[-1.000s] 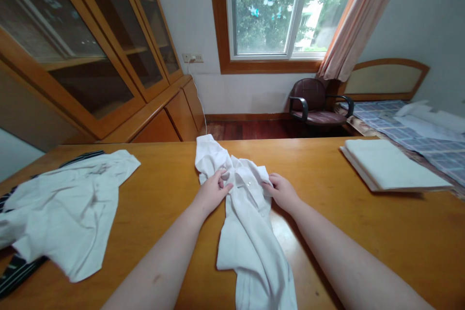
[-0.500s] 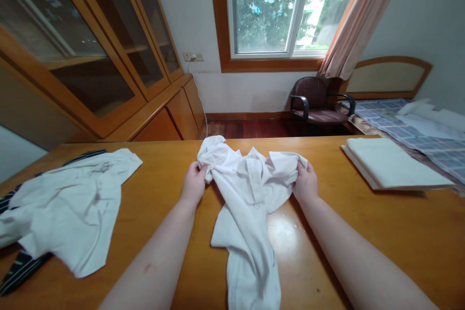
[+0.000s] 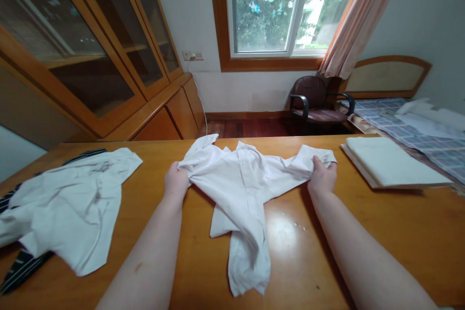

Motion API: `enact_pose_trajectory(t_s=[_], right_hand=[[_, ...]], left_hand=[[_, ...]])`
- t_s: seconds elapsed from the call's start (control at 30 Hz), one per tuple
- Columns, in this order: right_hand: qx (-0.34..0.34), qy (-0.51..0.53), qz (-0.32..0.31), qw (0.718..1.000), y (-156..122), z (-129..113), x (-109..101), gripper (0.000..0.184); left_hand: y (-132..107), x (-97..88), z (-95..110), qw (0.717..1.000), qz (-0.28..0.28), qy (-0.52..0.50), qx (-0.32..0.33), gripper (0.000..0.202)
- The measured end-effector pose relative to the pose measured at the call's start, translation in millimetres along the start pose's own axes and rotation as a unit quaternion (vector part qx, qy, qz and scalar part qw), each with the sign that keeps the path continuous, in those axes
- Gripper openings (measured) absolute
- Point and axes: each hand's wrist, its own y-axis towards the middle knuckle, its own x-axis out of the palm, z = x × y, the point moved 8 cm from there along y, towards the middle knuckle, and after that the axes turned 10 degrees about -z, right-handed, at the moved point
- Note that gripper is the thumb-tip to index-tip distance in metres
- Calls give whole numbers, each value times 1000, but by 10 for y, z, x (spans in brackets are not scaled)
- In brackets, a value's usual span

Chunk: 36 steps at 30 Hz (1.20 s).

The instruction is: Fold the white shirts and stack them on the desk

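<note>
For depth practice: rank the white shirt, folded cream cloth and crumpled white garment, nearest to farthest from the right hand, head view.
1. White shirt: gripped in the right hand.
2. Folded cream cloth: to the right.
3. Crumpled white garment: far left.

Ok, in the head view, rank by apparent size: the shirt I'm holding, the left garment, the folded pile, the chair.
1. left garment
2. shirt, a close second
3. folded pile
4. chair, but it stands farthest off

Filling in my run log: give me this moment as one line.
left hand: grips white button-up shirt | right hand: grips shirt's other side | shirt: spread over orange-brown wooden table
</note>
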Motion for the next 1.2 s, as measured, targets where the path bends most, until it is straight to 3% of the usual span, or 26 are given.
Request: enact_pose_trajectory(t_s=[0.13,0.23,0.3,0.37,0.47,0.5,0.57,0.63,0.7,0.83,0.97,1.07,1.2], right_hand=[[-12,-168,39,985,82,-96,-142,38],[-13,-317,-17,948,72,-126,-19,54],[-54,-407,-51,910,2,-207,109,67],[-130,-460,-52,877,-120,-369,206,67],[-252,-463,-73,846,-367,-609,338,43],[-279,-454,-116,838,-457,-634,417,33],[-292,-431,-261,813,-656,-556,641,21],[-245,-429,-409,767,-867,-334,860,26],[-172,-481,-468,721,-979,-78,965,46],[-71,-606,-451,652,-898,237,916,81],[-27,-614,-467,636,-690,333,773,96],[-24,-594,-497,632,-582,344,719,103],[-73,-583,-469,659,-512,202,745,92]], left_hand=[[8,-75,7,991,-18,129,-20,27],[-97,-82,85,980,2,197,-35,38],[-229,-109,291,974,63,215,27,44],[-402,-76,571,960,99,218,142,45],[-650,164,882,932,27,197,302,38],[-718,277,934,922,-14,191,335,36],[-819,527,963,904,-96,202,365,39],[-858,766,907,888,-162,244,354,53],[-841,945,791,876,-221,293,313,73],[-774,1023,554,853,-330,338,221,99],[-788,905,461,816,-409,349,211,108],[-747,789,492,826,-400,322,231,100],[-541,588,527,906,-281,250,194,44]])
